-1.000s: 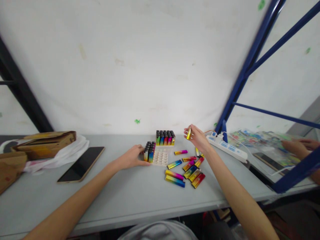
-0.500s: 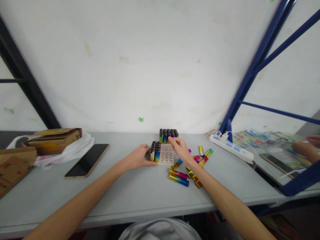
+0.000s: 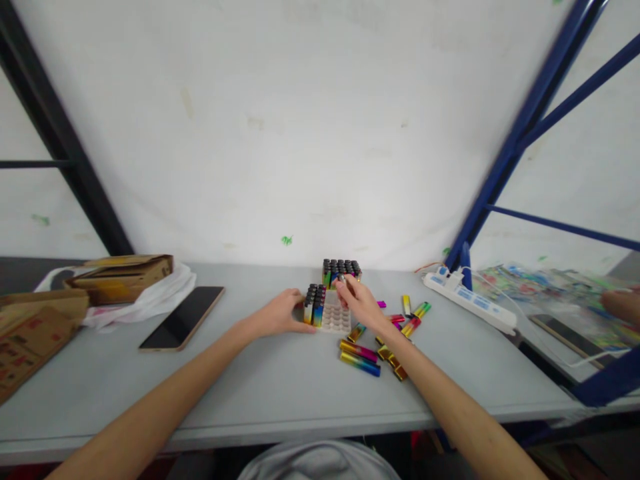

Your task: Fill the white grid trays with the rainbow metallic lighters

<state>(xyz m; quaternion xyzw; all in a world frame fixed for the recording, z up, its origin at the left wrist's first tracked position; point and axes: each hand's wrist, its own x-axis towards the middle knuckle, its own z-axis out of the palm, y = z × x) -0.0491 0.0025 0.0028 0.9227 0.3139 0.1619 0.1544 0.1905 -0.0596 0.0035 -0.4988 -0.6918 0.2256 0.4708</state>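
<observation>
A pale tray with round pockets lies on the grey table. Upright black-topped metallic cylinders fill its left columns. My left hand rests at the tray's left side, fingers and thumb spread around those cylinders. Over the tray's back right, my right hand pinches a small dark-topped cylinder. Behind stands a full block of similar cylinders. Loose shiny cylinders in gold, pink, blue and green lie to the right of the tray, some under my right forearm.
A dark-screened tablet, a white plastic bag and cardboard boxes lie on the left. A white power strip sits at the right near a blue metal frame. Another person's hand shows at the far right.
The view has shifted slightly. My right hand has drawn away from the back block, and a cylinder's dark top now shows at its fingertips. My left hand stays beside the tray.
</observation>
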